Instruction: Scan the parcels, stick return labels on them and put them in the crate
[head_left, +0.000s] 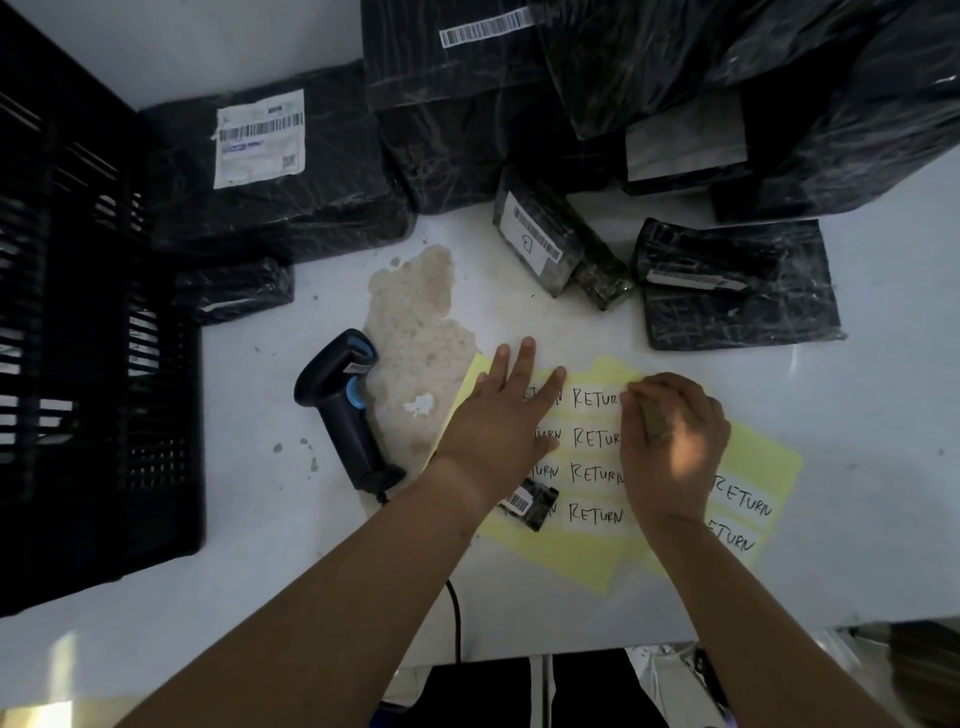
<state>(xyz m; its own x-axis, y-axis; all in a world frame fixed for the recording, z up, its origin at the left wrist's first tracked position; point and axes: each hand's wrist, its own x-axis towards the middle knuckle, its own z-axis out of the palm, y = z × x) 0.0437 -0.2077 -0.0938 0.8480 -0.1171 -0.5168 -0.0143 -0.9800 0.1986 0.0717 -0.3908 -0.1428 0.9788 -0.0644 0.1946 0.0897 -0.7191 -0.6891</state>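
- Left hand lies flat, fingers spread, pressing the yellow label sheet onto the bench.
- Right hand curls its fingers down beside a RETURN label; I cannot tell whether it pinches anything.
- Small parcel lies on the sheet, by the left wrist.
- Scanner lies left of the sheet, and the crate stands far left.

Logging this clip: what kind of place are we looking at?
Likely a parcel returns desk in a warehouse or stockroom: black-wrapped parcels with barcode labels piled on a white table, a handheld barcode scanner, sheets of handwritten RETURN labels, and a black slatted crate.
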